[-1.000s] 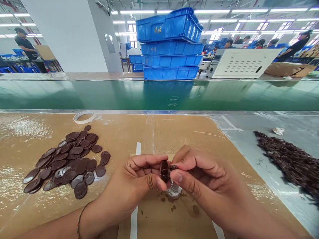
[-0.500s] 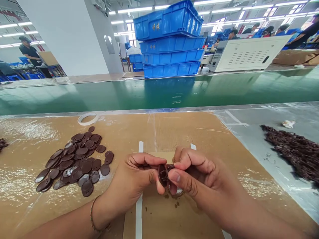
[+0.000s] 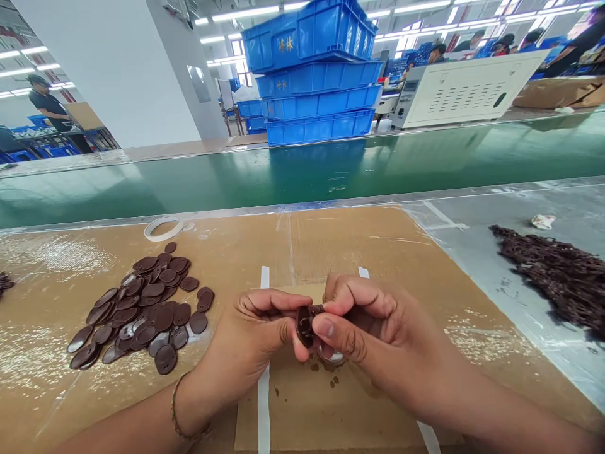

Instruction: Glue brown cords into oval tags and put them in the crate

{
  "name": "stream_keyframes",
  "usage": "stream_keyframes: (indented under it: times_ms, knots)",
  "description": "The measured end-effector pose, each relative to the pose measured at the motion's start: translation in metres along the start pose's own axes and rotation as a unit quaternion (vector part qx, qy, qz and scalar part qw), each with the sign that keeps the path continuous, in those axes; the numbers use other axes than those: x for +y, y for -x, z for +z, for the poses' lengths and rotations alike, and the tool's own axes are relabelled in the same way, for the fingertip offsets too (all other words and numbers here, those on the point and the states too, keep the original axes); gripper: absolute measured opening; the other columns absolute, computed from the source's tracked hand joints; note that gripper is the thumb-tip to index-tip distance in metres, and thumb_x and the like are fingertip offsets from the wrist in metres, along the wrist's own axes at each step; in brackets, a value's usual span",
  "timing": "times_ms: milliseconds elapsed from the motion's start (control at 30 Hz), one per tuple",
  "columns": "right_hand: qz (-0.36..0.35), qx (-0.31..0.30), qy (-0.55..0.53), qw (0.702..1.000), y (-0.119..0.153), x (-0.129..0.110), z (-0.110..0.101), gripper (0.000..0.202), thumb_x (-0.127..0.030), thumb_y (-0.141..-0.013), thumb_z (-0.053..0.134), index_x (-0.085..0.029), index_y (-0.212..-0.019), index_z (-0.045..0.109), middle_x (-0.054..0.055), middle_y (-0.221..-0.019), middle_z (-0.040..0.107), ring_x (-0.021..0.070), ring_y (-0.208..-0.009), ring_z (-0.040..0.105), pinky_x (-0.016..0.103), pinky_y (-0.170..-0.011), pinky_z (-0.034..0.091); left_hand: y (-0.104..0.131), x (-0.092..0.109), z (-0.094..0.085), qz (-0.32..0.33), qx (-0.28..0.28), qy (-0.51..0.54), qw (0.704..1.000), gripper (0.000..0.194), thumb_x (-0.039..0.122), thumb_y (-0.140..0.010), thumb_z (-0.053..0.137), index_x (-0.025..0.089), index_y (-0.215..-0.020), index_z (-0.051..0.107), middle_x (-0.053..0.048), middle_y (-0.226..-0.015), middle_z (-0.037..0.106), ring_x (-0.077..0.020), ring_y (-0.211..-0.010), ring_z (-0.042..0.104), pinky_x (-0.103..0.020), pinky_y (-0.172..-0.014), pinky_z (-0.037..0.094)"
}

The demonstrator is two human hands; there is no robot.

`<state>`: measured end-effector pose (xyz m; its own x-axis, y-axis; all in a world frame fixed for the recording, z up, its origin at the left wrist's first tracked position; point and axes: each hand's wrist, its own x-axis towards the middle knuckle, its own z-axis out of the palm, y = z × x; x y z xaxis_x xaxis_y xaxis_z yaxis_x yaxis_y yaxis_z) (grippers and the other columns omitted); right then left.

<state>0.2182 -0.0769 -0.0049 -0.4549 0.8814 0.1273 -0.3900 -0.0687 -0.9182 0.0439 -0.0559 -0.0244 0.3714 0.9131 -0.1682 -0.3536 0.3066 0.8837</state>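
My left hand (image 3: 250,331) pinches a dark brown oval disc (image 3: 303,329) between thumb and fingers, holding it on edge over the board. My right hand (image 3: 378,331) is closed on a small, dark brown, knobbly piece (image 3: 316,309) that meets the disc's right-hand face; its exact shape is mostly covered by my fingertips. Partly hidden below my hands is a small round container (image 3: 332,357) with a shiny surface, and brown drops spot the board beside it. To the left lies a heap of similar oval discs (image 3: 154,291), some showing small holes.
A cardboard sheet (image 3: 302,410) with white tape strips lies under my hands. Dark stringy pieces (image 3: 553,274) are heaped at right, near a crumpled white scrap (image 3: 543,221). A tape roll (image 3: 163,229) sits at back left. Beyond the green belt (image 3: 212,180) stand stacked blue crates (image 3: 316,88).
Both hands have shifted slightly left together, keeping the disc and the small piece in contact. The view has tilted a little. The heaps look the same.
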Motion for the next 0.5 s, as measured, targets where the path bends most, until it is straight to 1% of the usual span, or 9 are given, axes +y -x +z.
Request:
stream_keyframes:
  times_ms: [100, 200, 367, 500]
  knots:
    - [0.018, 0.014, 0.037, 0.999, 0.0006, -0.0002, -0.0023, 0.031, -0.031, -0.093, 0.075, -0.019, -0.074, 0.053, -0.001, -0.072, 0.063, 0.0128, -0.075, 0.063, 0.022, -0.065, 0.047, -0.0003, 0.0, -0.0001, 0.004, 0.005, -0.006, 1.0, 0.013, 0.012, -0.07, 0.085, 0.022, -0.076, 0.081, -0.001, -0.059, 0.074, -0.0098, -0.054, 0.068, -0.016, -0.063, 0.057]
    - [0.023, 0.026, 0.062, 0.997, 0.0015, -0.0009, -0.0044, 0.031, -0.032, -0.088, 0.081, -0.018, -0.075, 0.057, -0.002, -0.072, 0.062, 0.0116, -0.07, 0.059, 0.022, -0.063, 0.044, 0.0, -0.0002, -0.0006, 0.005, 0.009, -0.013, 1.0, 0.012, 0.012, -0.07, 0.085, 0.022, -0.077, 0.081, -0.001, -0.063, 0.075, -0.0095, -0.055, 0.068, -0.016, -0.064, 0.058]
    - [0.025, 0.032, 0.073, 0.997, 0.0018, -0.0023, -0.0049, 0.034, -0.036, -0.087, 0.081, -0.018, -0.073, 0.057, -0.002, -0.07, 0.061, 0.0117, -0.066, 0.056, 0.024, -0.063, 0.044, -0.0002, 0.0001, -0.0008, 0.014, 0.022, -0.031, 0.999, 0.014, 0.009, -0.072, 0.082, 0.021, -0.079, 0.081, -0.002, -0.069, 0.077, -0.0085, -0.058, 0.068, -0.014, -0.064, 0.057]
    - [0.043, 0.035, 0.099, 0.994, 0.0018, -0.0034, -0.0054, 0.037, -0.047, -0.089, 0.077, -0.02, -0.075, 0.056, 0.002, -0.075, 0.067, 0.0156, -0.07, 0.058, 0.03, -0.065, 0.044, -0.0011, 0.0011, 0.0001, 0.011, 0.004, -0.027, 1.0, 0.014, 0.011, -0.073, 0.082, 0.022, -0.08, 0.082, -0.001, -0.064, 0.076, -0.0085, -0.057, 0.068, -0.014, -0.064, 0.057]
